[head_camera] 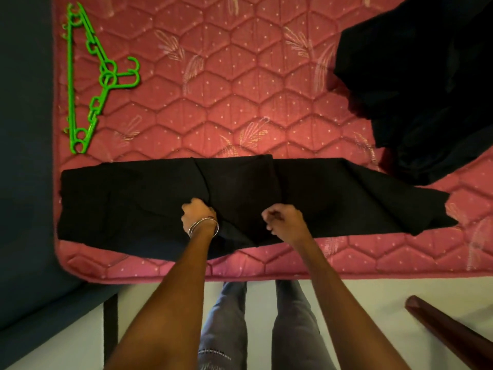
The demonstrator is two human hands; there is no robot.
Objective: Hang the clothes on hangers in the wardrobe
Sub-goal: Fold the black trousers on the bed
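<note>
Black cloth (pixel 133 198) unlabelled; green hangers (pixel 88 76) unmarked.

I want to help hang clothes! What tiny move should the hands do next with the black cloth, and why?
Probably lift the black cloth off the mattress: the left hand and right hand already pinch its middle, and the green hangers lie untouched.

Matt black cloth (pixel 133 198), quilted mattress (pixel 213 76), plastic hangers (pixel 88 76)
</note>
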